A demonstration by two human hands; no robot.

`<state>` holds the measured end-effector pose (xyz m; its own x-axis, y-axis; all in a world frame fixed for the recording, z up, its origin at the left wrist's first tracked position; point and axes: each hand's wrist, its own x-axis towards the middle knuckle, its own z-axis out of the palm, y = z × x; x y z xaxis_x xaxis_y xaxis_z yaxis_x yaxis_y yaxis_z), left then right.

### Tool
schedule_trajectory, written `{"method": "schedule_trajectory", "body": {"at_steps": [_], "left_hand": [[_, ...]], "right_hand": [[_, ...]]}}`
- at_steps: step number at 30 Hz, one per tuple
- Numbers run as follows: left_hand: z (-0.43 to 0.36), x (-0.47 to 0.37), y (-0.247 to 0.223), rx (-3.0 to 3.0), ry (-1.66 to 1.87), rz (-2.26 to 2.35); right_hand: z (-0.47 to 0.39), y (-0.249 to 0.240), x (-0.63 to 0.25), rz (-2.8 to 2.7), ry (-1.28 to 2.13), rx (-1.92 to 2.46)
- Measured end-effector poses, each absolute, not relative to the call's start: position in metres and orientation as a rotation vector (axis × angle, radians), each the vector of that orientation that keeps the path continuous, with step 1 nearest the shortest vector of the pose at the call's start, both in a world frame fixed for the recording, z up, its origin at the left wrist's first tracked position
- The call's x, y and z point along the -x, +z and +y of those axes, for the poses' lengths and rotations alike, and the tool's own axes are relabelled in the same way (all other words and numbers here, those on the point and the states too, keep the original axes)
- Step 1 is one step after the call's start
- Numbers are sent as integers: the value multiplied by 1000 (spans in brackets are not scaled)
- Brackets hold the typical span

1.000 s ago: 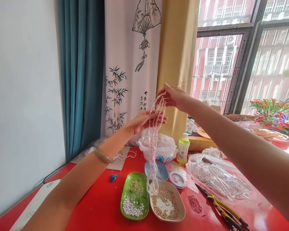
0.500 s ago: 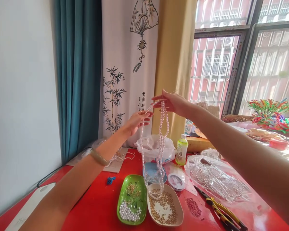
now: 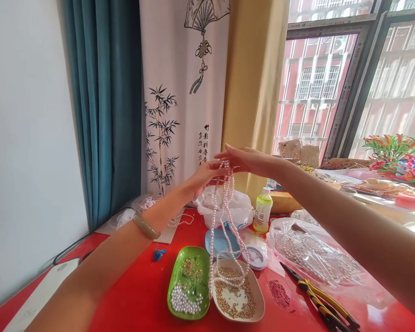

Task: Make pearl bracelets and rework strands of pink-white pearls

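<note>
Pinkish pearl strands [image 3: 228, 203] hang in long loops from both hands, their lower ends over the trays. My left hand [image 3: 207, 176], with a bangle on the wrist, pinches the strands at the top. Touching it from the right, my right hand [image 3: 244, 160] has its fingers closed round the same strands. Below are a green tray [image 3: 190, 286] with white and gold beads and a cream tray [image 3: 261, 295] with gold beads. A blue tray [image 3: 212, 242] lies behind them, partly hidden by the strands.
On the red table [image 3: 138, 295] are pliers [image 3: 318, 295], a bottle [image 3: 263, 210], a white plastic bag [image 3: 204, 203], a clear bag of beads [image 3: 311, 251], a round lid [image 3: 255, 257], a blue tassel [image 3: 158, 254] and dark pink beads [image 3: 279, 293]. Colourful craft pieces [image 3: 397, 157] stand right.
My hands have come together at the top of the strands. My right hand has moved lower, and the loops hang closer together near the top. The camera view has shifted slightly.
</note>
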<state>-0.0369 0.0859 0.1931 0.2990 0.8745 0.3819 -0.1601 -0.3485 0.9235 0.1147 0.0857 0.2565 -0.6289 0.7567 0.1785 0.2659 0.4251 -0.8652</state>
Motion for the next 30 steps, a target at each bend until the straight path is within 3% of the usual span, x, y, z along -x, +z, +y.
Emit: {"method": "schedule_trajectory", "body": {"at_steps": [5,13,30], "left_hand": [[90,44,175,-1504,1211,687],[90,45,160,-1481,1174,742],[100,34,158,-1437,1232,790]], "right_hand": [[95,241,-131,-2093,1331,759],[104,224,-141,-2002,1066,791],[110,207,-132,-1905,908,881]]}}
